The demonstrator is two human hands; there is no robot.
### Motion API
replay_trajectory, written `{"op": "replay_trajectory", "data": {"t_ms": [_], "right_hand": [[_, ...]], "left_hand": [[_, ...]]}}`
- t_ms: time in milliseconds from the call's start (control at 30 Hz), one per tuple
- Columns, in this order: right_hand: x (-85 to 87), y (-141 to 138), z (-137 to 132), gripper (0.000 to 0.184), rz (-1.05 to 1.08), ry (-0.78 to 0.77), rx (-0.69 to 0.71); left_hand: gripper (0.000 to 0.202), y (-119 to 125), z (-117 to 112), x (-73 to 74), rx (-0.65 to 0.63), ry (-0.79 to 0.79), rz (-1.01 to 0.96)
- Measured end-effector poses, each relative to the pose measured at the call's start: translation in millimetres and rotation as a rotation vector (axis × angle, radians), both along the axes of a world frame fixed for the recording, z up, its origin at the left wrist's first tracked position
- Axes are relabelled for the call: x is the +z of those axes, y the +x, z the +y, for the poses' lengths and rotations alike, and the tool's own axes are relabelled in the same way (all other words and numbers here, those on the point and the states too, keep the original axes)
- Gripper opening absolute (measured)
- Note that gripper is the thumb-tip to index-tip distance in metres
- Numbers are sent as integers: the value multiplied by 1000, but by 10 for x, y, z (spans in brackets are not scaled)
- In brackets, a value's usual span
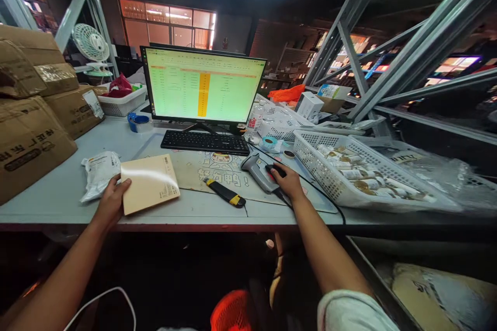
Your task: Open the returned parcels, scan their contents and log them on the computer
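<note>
My left hand (111, 199) grips the left edge of a flat cream-coloured box (149, 184), thumb on top, just above the table's front edge. Small print shows at the box's lower right. A white wrapped package (101, 173) lies behind that hand. My right hand (288, 180) is closed over a small dark computer mouse (275, 169), largely covered by the fingers. Immediately left of it lies a grey barcode scanner (259, 173), its cable running toward the front. Between the hands a black and yellow utility knife (225, 193) rests on the desk mat (190, 168).
A lit monitor (202, 88) showing a spreadsheet stands behind a black keyboard (205, 141). Cardboard boxes (31, 139) are stacked at left, near blue tape (140, 122). At right, a white basket (322, 168) holds several small bottles. An orange-red basket (232, 310) stands below the table.
</note>
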State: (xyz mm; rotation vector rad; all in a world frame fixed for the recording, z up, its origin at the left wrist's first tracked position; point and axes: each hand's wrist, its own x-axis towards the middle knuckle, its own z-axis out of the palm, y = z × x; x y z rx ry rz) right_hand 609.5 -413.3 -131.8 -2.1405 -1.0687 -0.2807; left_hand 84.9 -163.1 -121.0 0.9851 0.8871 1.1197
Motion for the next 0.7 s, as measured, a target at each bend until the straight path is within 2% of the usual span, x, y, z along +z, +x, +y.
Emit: {"op": "replay_trajectory", "data": {"t_ms": [133, 333, 700], "right_hand": [[-2, -10, 17, 56, -41, 65, -71], [-24, 64, 52, 51, -38, -62, -104], [-40, 135, 109, 50, -17, -75, -139]], "left_hand": [[43, 17, -26, 12, 31, 29, -10], [43, 28, -17, -32, 63, 40, -34], [60, 12, -28, -34, 7, 103, 0]]}}
